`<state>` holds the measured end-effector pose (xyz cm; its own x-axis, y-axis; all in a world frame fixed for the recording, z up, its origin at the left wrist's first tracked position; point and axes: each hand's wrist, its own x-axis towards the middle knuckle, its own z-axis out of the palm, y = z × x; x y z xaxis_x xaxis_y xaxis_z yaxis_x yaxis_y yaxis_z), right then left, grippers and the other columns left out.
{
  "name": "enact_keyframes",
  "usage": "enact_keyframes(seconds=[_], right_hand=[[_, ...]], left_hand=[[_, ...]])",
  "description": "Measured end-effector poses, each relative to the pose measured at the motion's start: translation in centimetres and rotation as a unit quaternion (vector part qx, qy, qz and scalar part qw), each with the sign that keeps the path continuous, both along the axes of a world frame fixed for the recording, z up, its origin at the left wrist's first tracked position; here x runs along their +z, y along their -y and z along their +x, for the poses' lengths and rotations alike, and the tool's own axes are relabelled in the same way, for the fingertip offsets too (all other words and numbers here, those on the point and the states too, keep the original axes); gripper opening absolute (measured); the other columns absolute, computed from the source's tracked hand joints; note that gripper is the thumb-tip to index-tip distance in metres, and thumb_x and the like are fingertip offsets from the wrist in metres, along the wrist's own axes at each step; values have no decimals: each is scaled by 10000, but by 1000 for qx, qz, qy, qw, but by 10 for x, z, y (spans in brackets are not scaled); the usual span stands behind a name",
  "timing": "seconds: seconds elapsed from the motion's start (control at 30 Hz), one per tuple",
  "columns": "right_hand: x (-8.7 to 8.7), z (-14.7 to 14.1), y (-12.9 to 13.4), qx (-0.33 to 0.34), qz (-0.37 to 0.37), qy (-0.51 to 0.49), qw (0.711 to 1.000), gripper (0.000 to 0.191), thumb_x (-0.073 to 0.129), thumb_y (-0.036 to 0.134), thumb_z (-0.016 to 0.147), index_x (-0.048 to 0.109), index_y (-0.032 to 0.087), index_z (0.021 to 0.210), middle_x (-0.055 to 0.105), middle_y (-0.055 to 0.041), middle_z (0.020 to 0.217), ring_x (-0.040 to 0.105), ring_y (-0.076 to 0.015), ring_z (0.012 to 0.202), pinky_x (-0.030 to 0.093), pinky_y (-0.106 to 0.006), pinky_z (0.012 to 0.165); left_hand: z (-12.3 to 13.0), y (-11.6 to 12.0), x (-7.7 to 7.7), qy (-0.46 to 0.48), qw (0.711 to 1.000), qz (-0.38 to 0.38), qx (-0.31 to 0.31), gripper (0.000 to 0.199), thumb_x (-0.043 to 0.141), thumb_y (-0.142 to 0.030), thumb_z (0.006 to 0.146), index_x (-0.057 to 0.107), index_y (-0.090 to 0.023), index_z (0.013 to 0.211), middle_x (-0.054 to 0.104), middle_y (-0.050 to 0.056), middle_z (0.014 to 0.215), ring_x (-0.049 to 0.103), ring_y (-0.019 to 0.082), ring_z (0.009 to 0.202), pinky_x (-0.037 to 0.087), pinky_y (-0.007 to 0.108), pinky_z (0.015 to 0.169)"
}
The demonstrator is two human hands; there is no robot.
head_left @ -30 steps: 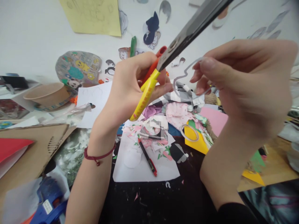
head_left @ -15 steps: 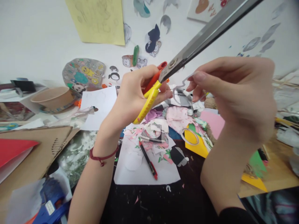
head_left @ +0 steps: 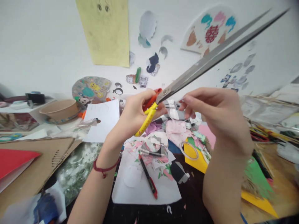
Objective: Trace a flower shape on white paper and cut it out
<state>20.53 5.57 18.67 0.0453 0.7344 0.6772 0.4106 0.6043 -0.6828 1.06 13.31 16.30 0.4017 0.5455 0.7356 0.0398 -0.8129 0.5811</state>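
Note:
My left hand is closed round the red and yellow handles of a pair of long scissors. The blades point up to the right and stand slightly apart. Beside the pivot, my right hand is closed in a pinch, holding a thin strip of paper, mostly hidden against the clutter behind. Below both hands, a white sheet bears a pile of paper scraps and a black and red pen. A dark paper cutout lies at the sheet's right edge.
Right of the scraps, a roll of tape rests on yellow paper. At left are cardboard, a clear bag, a brown bowl and a blue glue gun. Paper cutouts and a decorated fan are on the wall.
The view has tilted up, so hands and table sit lower in the picture and more wall shows. The scissors' blade tips have come into view. Both hands keep their hold.

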Motion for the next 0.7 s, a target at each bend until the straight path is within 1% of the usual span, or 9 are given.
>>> enact_keyframes(seconds=[0.13, 0.23, 0.33, 0.47, 0.6, 0.7], right_hand=[[1, 4, 0, 3, -19, -4, 1000, 151, 736, 325, 882, 786, 205, 805, 728, -15, 686, 601, -98, 540, 471, -235, 497], [1, 3, 0, -19, -24, -8, 999, 171, 732, 355, 885, 790, 203, 834, 729, -19, 685, 612, -94, 558, 490, -219, 518], [0, 1, -1, -12, -36, -15, 999, 155, 767, 344, 849, 782, 190, 842, 719, -16, 662, 627, -102, 558, 511, -218, 524], [0, -3, -1, 6, -45, -18, 999, 124, 798, 305, 807, 782, 184, 829, 715, -14, 644, 629, -112, 544, 528, -229, 519], [-1, -2, -4, -3, -57, 6, 998, 125, 799, 304, 795, 786, 186, 833, 746, -27, 715, 627, -110, 563, 519, -228, 521], [-3, -1, -5, -10, -72, 38, 997, 144, 789, 333, 800, 785, 196, 844, 758, -31, 766, 635, -118, 591, 512, -235, 537]], left_hand=[[-4, 3, 1, -8, 999, -27, -16, 243, 753, -290, 788, 537, -207, 716, 654, -20, 712, 540, 109, 603, 403, 260, 542], [-5, 5, 2, -13, 999, -25, -16, 246, 745, -300, 788, 529, -211, 711, 660, -15, 721, 552, 115, 613, 409, 262, 550], [-5, 6, 3, -13, 1000, -16, -18, 263, 745, -306, 780, 517, -210, 689, 658, -10, 715, 549, 119, 618, 415, 261, 553], [-6, 7, 3, -18, 999, -34, -12, 246, 732, -319, 788, 529, -207, 706, 672, 2, 733, 546, 123, 620, 423, 263, 562], [-7, 7, 2, -16, 999, -35, 3, 193, 726, -292, 792, 564, -202, 735, 659, -9, 712, 520, 110, 592, 409, 255, 550], [-7, 4, 1, -2, 999, -36, -9, 206, 739, -280, 785, 555, -202, 733, 668, -4, 743, 565, 119, 640, 447, 257, 590]])
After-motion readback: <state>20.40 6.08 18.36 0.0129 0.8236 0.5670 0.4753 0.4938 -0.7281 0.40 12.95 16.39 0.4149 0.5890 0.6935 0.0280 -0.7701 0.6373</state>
